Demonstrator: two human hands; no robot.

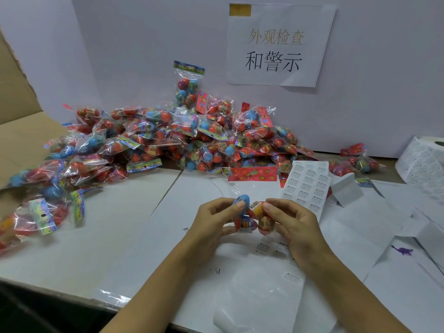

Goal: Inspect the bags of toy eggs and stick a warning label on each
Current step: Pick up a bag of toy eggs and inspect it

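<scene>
At the far left a brown cardboard box flap (pixel 16 97) is seen rising beside the white table (pixel 79 241), and loose bags (pixel 48 212) of toy eggs are spilled in front of it. Behind these, a large heap of bags (pixel 182 138) is piled against the white back wall, with one bag (pixel 187 85) propped upright at its top. Near the centre, a single clear bag of eggs (pixel 249 218) is held just above the table by both hands. The left hand (pixel 213 219) is curled round the bag's left side, its thumb pressed on a blue egg (pixel 241 200); the right hand (pixel 293 227) is curled round the right side, its thumb laid on an orange-yellow egg. Under the right hand a backing sheet (pixel 271 272) with a few labels left on it is lain flat. A paper sign (pixel 278 44) with printed characters is fixed to the wall above. Just right of the hands, a sheet of warning labels (pixel 305 186) is rested against the heap. Farther right, a few more bags (pixel 355 162) are set apart near the wall, a roll of labels (pixel 422 159) is stood at the edge, and a small purple figure (pixel 403 251) is seen on the white paper.
</scene>
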